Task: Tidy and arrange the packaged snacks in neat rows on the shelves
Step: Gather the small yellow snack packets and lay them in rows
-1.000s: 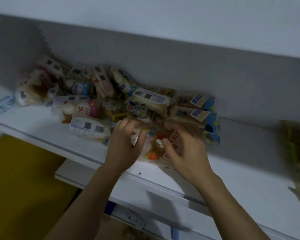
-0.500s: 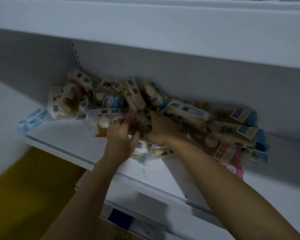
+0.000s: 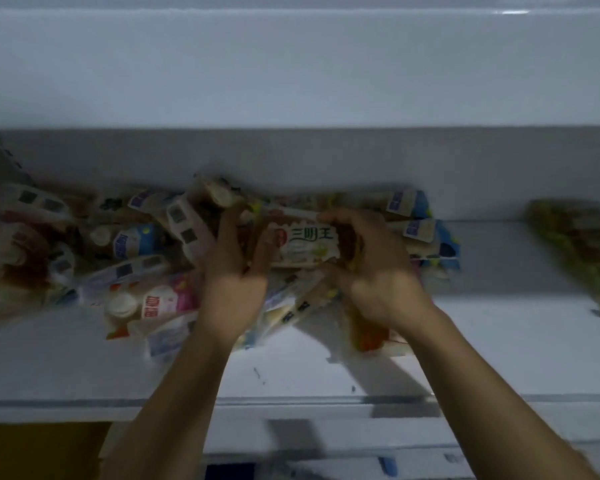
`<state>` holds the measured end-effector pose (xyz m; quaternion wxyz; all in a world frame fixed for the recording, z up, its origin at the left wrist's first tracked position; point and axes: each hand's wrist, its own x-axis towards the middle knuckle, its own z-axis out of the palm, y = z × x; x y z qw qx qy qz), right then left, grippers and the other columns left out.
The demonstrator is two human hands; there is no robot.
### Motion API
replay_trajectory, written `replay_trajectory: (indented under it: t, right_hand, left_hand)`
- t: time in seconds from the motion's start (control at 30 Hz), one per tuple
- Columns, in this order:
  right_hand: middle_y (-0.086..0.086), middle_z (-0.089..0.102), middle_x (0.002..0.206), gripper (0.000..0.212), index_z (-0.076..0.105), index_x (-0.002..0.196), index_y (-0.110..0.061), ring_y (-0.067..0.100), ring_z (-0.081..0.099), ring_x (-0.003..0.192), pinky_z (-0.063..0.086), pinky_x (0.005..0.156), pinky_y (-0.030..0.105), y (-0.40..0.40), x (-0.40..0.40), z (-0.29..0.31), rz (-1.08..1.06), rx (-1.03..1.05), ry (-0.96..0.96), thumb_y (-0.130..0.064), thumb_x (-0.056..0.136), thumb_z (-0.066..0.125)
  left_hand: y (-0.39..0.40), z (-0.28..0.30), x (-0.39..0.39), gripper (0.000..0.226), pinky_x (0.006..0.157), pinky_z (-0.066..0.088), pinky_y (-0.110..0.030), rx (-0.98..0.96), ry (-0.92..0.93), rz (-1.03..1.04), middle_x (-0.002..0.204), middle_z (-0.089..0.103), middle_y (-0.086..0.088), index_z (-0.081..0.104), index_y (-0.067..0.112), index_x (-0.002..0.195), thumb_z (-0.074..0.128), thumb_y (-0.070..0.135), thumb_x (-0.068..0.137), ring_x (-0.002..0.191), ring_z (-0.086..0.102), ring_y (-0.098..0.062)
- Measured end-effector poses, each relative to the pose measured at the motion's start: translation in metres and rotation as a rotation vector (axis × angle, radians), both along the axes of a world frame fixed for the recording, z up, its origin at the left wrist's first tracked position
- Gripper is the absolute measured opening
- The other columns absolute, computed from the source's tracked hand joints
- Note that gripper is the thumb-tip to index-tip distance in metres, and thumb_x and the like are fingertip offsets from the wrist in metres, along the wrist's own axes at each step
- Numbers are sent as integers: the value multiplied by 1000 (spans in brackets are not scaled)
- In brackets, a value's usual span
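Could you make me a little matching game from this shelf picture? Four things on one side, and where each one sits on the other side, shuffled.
Things:
1. white packet with green lettering
2. pink packet
3. blurred green packets
4. blue-edged packets

Places:
A. far right of the shelf, apart from the pile
B. held between the left hand and right hand
C. just right of the right hand, near the back wall
D. front of the pile, left of the left hand

Pairs: 1-B, 2-D, 3-A, 4-C
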<state>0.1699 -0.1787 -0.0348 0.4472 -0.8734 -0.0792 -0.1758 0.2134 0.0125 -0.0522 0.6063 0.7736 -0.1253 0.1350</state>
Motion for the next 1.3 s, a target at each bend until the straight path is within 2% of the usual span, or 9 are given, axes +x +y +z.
replay_trajectory:
  t: [0.13, 0.23, 0.33, 0.5, 0.57, 0.87, 1.03, 1.17, 1.3]
  right_hand:
    - [-40, 35, 139, 64, 51, 121, -56, 14, 40, 142, 45, 111, 37, -47, -33, 2, -199, 128, -183, -38, 70, 85]
    - [-17, 56, 126, 64, 53, 115, -37, 11, 61, 117, 58, 92, 40, -91, -58, 0, -342, 349, -146, -26, 68, 94]
    - [-3, 63, 98, 52, 51, 98, -22, 14, 68, 93, 59, 78, 38, -142, -83, -4, -442, 397, -140, -10, 69, 93]
    - [-7, 70, 97, 40, 63, 97, -28, 14, 69, 93, 58, 82, 40, -235, -108, -18, -655, 341, -78, -21, 70, 92]
    - [-9, 73, 95, 33, 67, 99, -29, 11, 71, 90, 60, 83, 41, -270, -109, -27, -650, 321, -41, -19, 75, 88]
    - [9, 70, 106, 25, 68, 114, -11, 26, 66, 99, 48, 80, 26, -337, -20, -71, -598, 303, 80, -10, 90, 63]
    - [8, 66, 120, 41, 67, 117, -15, 28, 58, 116, 44, 106, 38, -329, 19, -89, -612, 278, 107, -19, 80, 51]
    - [16, 54, 144, 58, 63, 134, -11, 30, 43, 139, 26, 119, 30, -328, 24, -102, -588, 207, 149, -4, 76, 61]
    - [19, 35, 159, 69, 54, 145, -8, 32, 23, 152, 16, 126, 36, -328, 23, -106, -540, 130, 125, -4, 77, 64]
  left_hand:
    - [-60, 18, -15, 47, 80, 60, -24, -284, 28, -120, 118, 67, -1, 44, 20, 140, 64, 9, 99, 102, 71, -5]
    - [-109, 18, -26, 35, 77, 63, -36, -336, 29, -200, 105, 72, -1, 48, 23, 125, 68, 14, 98, 96, 74, -16]
    - [-165, 8, -36, 20, 65, 50, -27, -198, -89, -190, 81, 62, -6, 52, 12, 89, 71, 10, 94, 75, 63, -26]
    - [-263, -14, -53, 29, 62, 47, -24, -110, -49, -218, 70, 58, 2, 50, 21, 77, 76, 21, 90, 68, 61, -12]
    - [-299, -28, -54, 29, 66, 51, -35, -141, 24, -233, 72, 60, 6, 50, 33, 76, 76, 31, 87, 74, 65, -18]
    - [-400, -79, 1, 28, 63, 40, -19, 36, 0, 31, 70, 45, 8, 43, 20, 80, 64, 11, 98, 63, 46, -3]
    - [-419, -109, 38, 9, 77, 53, -50, 178, 27, 90, 93, 61, -8, 51, 26, 97, 53, 33, 92, 85, 60, -32]
    - [-430, -113, 42, 49, 85, 53, -48, 234, 44, 185, 106, 67, -13, 57, 13, 118, 45, 54, 94, 97, 64, -34]
    - [-434, -108, 38, 53, 81, 54, -46, 337, -1, 223, 105, 70, -16, 58, 12, 123, 43, 55, 96, 95, 66, -36]
